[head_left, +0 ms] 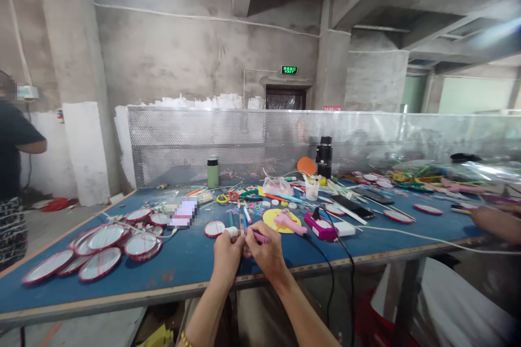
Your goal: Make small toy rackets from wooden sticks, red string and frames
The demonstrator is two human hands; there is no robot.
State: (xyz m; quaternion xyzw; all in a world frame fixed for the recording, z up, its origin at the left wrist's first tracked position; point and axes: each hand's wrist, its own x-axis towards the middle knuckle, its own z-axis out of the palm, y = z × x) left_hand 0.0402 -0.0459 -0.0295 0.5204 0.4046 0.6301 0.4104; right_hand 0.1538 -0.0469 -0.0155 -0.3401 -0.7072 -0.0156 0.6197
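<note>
Both of my hands meet over the near edge of the blue table [175,265]. My left hand [226,254] is closed around a small white cylindrical piece [232,232] that sticks out above its fingers. My right hand [265,249] pinches a thin pink stick [260,237] that points right. The two hands touch each other. Just beyond them lie a small red-rimmed round mirror [214,228] and a pink glue gun [290,222] resting on a yellow disc [272,216].
Several red-rimmed oval mirrors [106,241] lie at the left of the table. Black cables [329,260] hang over the front edge. A green flask [213,172], a black bottle [324,156] and scattered craft bits stand further back. Another person's arm [494,222] rests at the right; a person [12,168] stands far left.
</note>
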